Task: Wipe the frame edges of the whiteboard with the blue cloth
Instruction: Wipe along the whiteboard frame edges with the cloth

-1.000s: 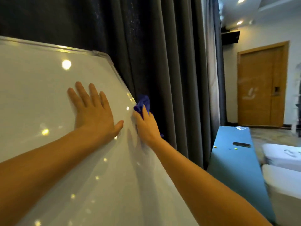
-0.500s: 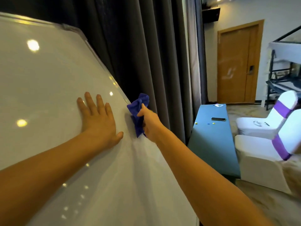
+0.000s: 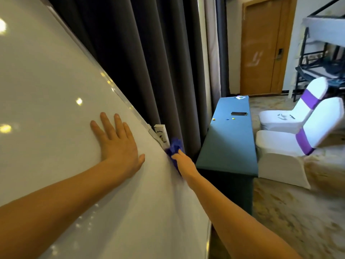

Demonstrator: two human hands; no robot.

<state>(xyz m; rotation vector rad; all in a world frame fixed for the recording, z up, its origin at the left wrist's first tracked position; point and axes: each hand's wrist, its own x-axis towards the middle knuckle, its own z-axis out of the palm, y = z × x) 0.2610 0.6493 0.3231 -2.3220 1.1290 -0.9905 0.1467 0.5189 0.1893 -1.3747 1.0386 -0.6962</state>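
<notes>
Large whiteboard point(image 3: 56, 109), tilted across the left of the view, dark curtain point(image 3: 149, 62) behind. Blue-covered counter point(image 3: 229, 143) to the right, carrying a dark phone point(image 3: 238, 113). Left hand point(image 3: 117, 144) pressed flat on the board, fingers spread open. Right hand point(image 3: 183, 162) at the board's right frame edge, fingers gripping the bunched blue cloth point(image 3: 174, 146) just below a white bracket point(image 3: 161, 134). No readable writing anywhere.

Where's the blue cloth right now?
In the head view the blue cloth is bunched in the right hand, pressed on the whiteboard frame's right edge, just below a white bracket, with the dark curtain behind.
</notes>
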